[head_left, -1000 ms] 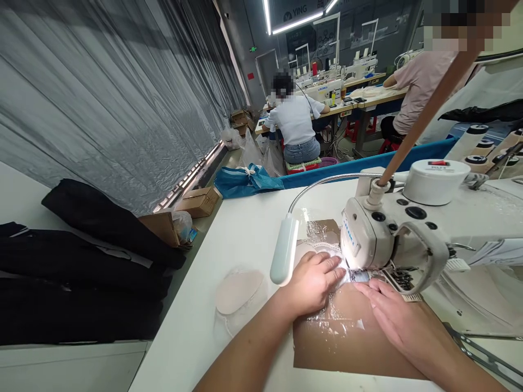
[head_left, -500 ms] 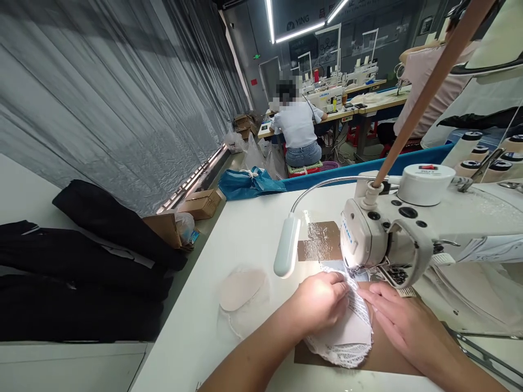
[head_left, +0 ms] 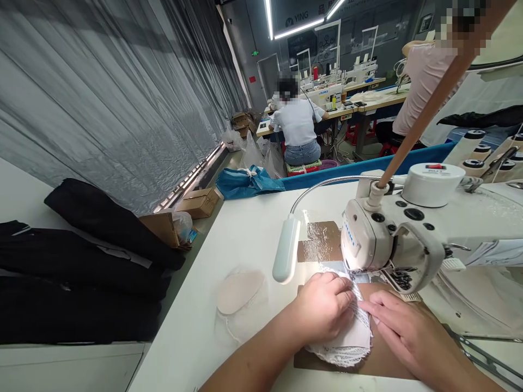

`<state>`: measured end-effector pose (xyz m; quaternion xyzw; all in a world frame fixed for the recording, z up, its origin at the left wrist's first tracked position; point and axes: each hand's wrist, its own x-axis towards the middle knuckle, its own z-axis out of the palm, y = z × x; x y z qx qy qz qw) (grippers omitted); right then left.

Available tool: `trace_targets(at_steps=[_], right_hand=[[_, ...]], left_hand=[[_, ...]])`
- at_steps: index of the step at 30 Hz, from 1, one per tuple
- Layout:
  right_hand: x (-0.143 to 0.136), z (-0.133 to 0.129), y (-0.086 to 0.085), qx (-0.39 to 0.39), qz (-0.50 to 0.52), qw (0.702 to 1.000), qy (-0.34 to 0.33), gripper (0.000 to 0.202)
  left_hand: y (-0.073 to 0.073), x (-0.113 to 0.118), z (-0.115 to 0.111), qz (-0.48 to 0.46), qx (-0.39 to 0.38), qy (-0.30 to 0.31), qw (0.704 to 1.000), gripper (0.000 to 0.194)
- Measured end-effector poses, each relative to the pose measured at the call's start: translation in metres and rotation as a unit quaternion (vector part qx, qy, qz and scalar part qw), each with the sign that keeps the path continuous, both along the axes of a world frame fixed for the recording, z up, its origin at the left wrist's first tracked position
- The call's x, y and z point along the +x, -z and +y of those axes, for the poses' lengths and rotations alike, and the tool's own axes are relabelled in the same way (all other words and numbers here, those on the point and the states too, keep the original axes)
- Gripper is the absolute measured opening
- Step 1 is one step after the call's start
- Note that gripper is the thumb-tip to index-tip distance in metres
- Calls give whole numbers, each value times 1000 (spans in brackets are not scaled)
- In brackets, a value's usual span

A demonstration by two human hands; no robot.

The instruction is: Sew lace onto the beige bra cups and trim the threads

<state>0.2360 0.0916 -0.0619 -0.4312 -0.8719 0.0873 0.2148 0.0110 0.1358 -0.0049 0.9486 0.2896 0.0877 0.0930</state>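
Observation:
A white lace-edged cup piece [head_left: 351,348] lies under the needle area of a white sewing machine [head_left: 363,234], over a brown plate on the table. My left hand [head_left: 327,305] rests on the piece with its fingers curled together; what the fingertips grip, if anything, is hidden beneath them. To the right, my right hand [head_left: 396,321] lies with its index finger stretched onto the lace edge and the other fingers partly bent. Left of my hands, a beige pad with sheer fabric [head_left: 241,294] lies on the white table [head_left: 204,272].
A lamp [head_left: 286,250] on a bendable neck hangs left of the machine head. A brown pole [head_left: 429,109] rises from the machine. Dark garments [head_left: 81,272] lie at the left. Two people sit at machines beyond a blue cloth [head_left: 351,165]. Thread cones [head_left: 469,149] stand at right.
My left hand has curled more and covers more of the lace. My right hand has shifted slightly down, its index finger still at the lace edge. The view has moved slightly.

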Motion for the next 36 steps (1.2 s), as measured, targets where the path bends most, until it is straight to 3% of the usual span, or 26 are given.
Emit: trace_targets(at_steps=[4,11,17,21,28,36], right_hand=[[3,2,5,26,-1,999,25,42],[-6,6,-13,48,-25,998,35,44],[-5,5,1,48,-13,998,38,46],[-6,8,-4,77,-35,996,23,44],[-16,7,-29,142,-19,989,40,40],[-16,5,-18,171,-37,983,63,38]], left_hand=[[-1,-2,0,19,-7,20,1000,29],[-4,-5,1,34,2,32,999,26],[-6,-5,1,35,1,30,999,30],[-4,-6,2,42,2,29,999,34],[-2,-2,-3,61,-5,-11,998,42],[-1,11,-12,75,-5,-66,995,38]])
